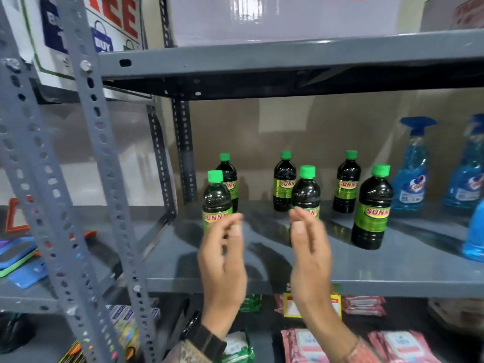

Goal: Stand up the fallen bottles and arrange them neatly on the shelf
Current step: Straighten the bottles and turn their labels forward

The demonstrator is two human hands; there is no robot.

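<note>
Several dark bottles with green caps and green "SUNNY" labels stand upright on the grey metal shelf [392, 268]. The front row holds a left bottle [216, 197], a middle bottle [306, 189] and a right bottle [372, 208]. Behind them stands a back row: left [228, 174], middle [284, 179], right [347, 179]. My left hand [222, 260] is raised just in front of the front left bottle, fingers loosely apart, holding nothing. My right hand [309, 255] is in front of the front middle bottle, likewise empty. Both hands are blurred.
Blue spray bottles [412, 169] stand at the shelf's right end, one close to the front edge [475, 231]. Perforated grey uprights [104, 179] rise at the left. A white box [285, 19] sits on the shelf above. Pink and green packets [301, 344] lie on the shelf below.
</note>
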